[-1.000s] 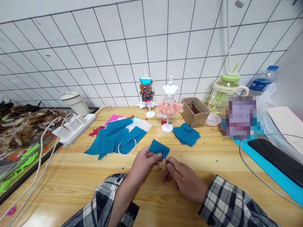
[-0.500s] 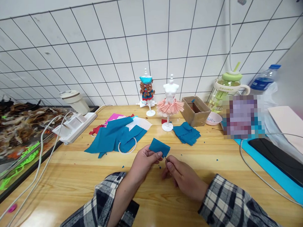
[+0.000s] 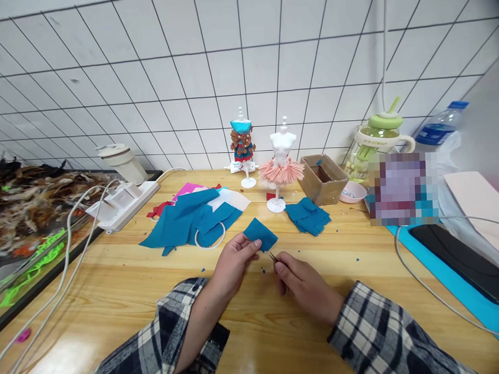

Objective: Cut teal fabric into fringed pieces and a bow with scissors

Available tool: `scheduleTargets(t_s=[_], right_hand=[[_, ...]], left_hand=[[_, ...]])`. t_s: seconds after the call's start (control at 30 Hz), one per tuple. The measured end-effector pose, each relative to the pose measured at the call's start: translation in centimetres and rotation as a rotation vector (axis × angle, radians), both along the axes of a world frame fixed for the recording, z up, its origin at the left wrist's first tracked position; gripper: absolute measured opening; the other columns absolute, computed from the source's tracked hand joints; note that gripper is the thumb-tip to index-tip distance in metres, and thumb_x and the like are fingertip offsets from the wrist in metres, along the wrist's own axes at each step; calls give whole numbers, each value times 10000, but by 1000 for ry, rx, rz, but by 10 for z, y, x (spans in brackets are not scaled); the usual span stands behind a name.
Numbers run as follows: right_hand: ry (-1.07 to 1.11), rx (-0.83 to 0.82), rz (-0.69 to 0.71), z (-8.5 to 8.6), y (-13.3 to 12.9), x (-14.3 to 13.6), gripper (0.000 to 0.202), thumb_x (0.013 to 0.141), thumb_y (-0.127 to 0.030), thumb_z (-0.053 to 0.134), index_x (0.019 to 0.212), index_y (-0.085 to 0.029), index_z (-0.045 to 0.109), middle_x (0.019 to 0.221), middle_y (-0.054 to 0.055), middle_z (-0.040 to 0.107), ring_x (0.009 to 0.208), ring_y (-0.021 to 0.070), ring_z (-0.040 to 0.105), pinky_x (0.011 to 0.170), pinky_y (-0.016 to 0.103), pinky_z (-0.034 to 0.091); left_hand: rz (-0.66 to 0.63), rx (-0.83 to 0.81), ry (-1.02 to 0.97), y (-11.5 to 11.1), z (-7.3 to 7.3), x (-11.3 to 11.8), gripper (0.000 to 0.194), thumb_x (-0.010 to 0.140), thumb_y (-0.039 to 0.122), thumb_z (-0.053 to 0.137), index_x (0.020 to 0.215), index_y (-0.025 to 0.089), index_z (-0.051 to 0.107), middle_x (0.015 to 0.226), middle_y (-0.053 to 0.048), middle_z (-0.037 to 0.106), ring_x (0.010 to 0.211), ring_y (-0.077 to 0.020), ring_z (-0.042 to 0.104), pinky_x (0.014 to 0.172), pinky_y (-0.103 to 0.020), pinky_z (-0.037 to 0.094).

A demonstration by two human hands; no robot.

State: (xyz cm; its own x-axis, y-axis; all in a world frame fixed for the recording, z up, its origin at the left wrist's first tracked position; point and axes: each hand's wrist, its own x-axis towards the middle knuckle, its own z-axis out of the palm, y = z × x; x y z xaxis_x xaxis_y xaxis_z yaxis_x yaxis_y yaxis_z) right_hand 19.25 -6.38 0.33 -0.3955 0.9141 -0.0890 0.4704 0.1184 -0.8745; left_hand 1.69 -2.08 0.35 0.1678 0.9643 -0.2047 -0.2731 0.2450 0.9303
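Pinching a blue fabric square [image 3: 261, 233] in the left hand [image 3: 238, 259], over the wooden table [image 3: 283, 330], in front of the pink-skirted mannequin [image 3: 281, 170]! Gripping a slim two-pronged metal tool [image 3: 273, 257] in the right hand [image 3: 299, 278], holding its tips just beside the square's near corner!

White tiled wall [image 3: 260, 20] behind glossy wooden table [image 3: 349, 241].

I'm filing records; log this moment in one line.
left hand: pinching blue cloth piece; right hand: gripping pointed tool; ahead: peach-skirted dress form
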Motion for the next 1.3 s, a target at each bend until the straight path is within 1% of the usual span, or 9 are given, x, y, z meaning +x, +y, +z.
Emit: scheduleTargets(t_s=[0.17, 0.27, 0.33, 0.53, 0.73, 0.87, 1.03, 1.3], right_hand=[[45, -25, -6, -4, 1, 0, 333, 1010, -442, 260, 806, -230, 415, 624, -44, 622, 550, 126, 540, 578, 256, 358], [60, -33, 0, -5, 0, 0, 331, 1011, -436, 263, 813, -227, 426, 629, -44, 629, 529, 117, 528, 566, 249, 355], [70, -39, 0, -6, 0, 1, 330, 1012, -434, 264, 822, -226, 436, 630, -42, 633, 520, 114, 523, 562, 247, 356], [100, -67, 13, -9, 1, 3, 344, 1011, -439, 259, 829, -224, 455, 623, -35, 645, 513, 117, 524, 562, 250, 364], [132, -99, 24, -10, 1, 3, 355, 1013, -433, 253, 813, -217, 453, 614, -30, 645, 490, 110, 499, 558, 247, 363], [142, -117, 27, -12, 1, 4, 343, 1010, -428, 264, 813, -217, 449, 604, -32, 639, 464, 103, 473, 544, 245, 353], [157, -132, 53, -11, 3, 5, 329, 1008, -413, 270, 806, -220, 443, 591, -34, 630, 453, 102, 457, 540, 245, 350], [157, -134, 56, -11, 4, 5, 323, 1007, -405, 269, 799, -222, 436, 589, -32, 629, 460, 108, 454, 544, 247, 352]], left_hand=[[-3, -11, 13, 0, 1, 2, 265, 677, 329, 791, 863, 178, 678, 767, -2, 679, 699, -124, 591, 677, -233, 441], [-15, 11, 28, -1, 4, 4, 252, 677, 328, 793, 831, 169, 674, 675, 13, 642, 640, -115, 565, 640, -224, 426], [-36, 15, 41, -2, 6, 5, 245, 678, 321, 795, 818, 163, 671, 651, 15, 635, 628, -114, 561, 637, -222, 424], [-110, -1, 33, -3, 9, 6, 269, 666, 314, 807, 827, 147, 671, 732, -20, 695, 688, -138, 610, 690, -244, 450], [-115, 14, 46, -3, 9, 6, 252, 670, 312, 803, 814, 152, 673, 695, -8, 694, 681, -144, 620, 693, -249, 448], [-127, 8, 36, -2, 6, 5, 276, 669, 323, 805, 840, 149, 674, 763, -27, 719, 701, -146, 629, 705, -251, 450], [-140, 6, 48, -1, 3, 4, 291, 681, 329, 799, 864, 142, 673, 801, -44, 730, 743, -155, 640, 748, -259, 457], [-159, 10, 55, 0, 1, 3, 297, 695, 333, 789, 884, 140, 665, 807, -47, 724, 744, -155, 636, 741, -258, 457]])
